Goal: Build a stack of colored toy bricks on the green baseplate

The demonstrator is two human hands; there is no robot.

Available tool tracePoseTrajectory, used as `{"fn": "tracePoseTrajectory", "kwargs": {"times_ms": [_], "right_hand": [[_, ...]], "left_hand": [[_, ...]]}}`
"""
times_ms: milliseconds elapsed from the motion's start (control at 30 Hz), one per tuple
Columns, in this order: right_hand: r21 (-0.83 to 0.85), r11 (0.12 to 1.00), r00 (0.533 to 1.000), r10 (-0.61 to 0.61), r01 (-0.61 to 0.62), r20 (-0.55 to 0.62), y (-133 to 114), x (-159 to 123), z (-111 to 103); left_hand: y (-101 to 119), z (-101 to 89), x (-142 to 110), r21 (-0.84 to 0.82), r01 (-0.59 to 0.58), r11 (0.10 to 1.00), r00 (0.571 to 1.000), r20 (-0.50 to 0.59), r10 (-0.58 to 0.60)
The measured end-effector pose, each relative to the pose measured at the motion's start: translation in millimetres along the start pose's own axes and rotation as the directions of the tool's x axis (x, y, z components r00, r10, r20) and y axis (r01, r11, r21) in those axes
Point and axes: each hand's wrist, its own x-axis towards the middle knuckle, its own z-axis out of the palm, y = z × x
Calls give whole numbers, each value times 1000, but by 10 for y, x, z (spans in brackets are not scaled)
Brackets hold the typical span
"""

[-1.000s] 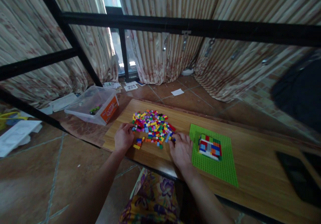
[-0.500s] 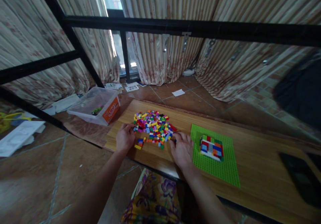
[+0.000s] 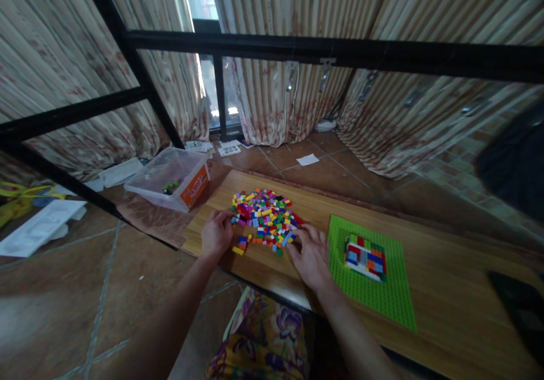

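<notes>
Loose plastic building bricks in many colours lie in a pile on the wooden table. At the pile's left edge, my left hand rests with its fingers curled together; what they hold, if anything, is hidden. My right hand reaches to the pile's right edge, thumb and fingers apart, close to a light blue brick. A few bricks, yellow, blue and orange, sit together in front of the pile. Right of my right hand is a green baseplate, bearing a low multicoloured brick build with a white front edge.
Behind the table's left end stands a clear plastic box with an orange label and a few small pieces inside. A dark phone-like object lies on the table at right. Black metal bars cross in front of the curtains.
The whole view has shifted slightly, so things appear a little further right. Both hands stay at the pile's edges, with only small finger movements.
</notes>
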Motion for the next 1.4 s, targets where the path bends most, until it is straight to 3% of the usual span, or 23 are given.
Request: {"fn": "tracePoseTrajectory", "kwargs": {"times_ms": [433,533,600,667,733,800,867,967,1067,1133,1300,1400], "right_hand": [[-14,1000,997,-16,17,75,-11,-64,-53],[10,997,996,-81,81,33,-20,-78,-119],[29,991,992,-129,129,-8,-21,-100,-187],[59,986,987,-154,156,-41,-32,-123,-262],[105,979,984,-169,174,-55,-61,-142,-337],[174,966,982,-181,189,-57,-102,-160,-406],[279,946,986,-154,164,-58,-146,-180,-460],[563,826,1000,13,0,-19,-202,-207,-493],[819,543,972,220,-187,75,-240,-216,-478],[872,421,948,290,-252,133,-257,-209,-468],[882,346,928,301,-320,219,-278,-178,-485],[908,243,908,333,-342,254,-268,-170,-470]], "left_hand": [[3,-68,-12,-203,1,979,990,-140,-30],[117,-172,-128,-267,-47,962,972,-235,-18],[279,-224,-261,-328,-98,940,970,-241,17],[501,-235,-412,-425,-128,896,988,-134,77],[749,-209,-544,-549,-69,833,987,85,138],[968,-167,-629,-671,62,739,937,293,188],[1122,-137,-660,-730,169,662,887,406,221],[1221,-134,-653,-772,286,567,865,463,194],[1246,-152,-660,-794,360,490,860,486,155],[1266,-162,-691,-799,381,464,856,495,150],[1340,-149,-772,-788,411,459,847,517,128],[1369,-115,-782,-784,478,397,831,549,84]]}}
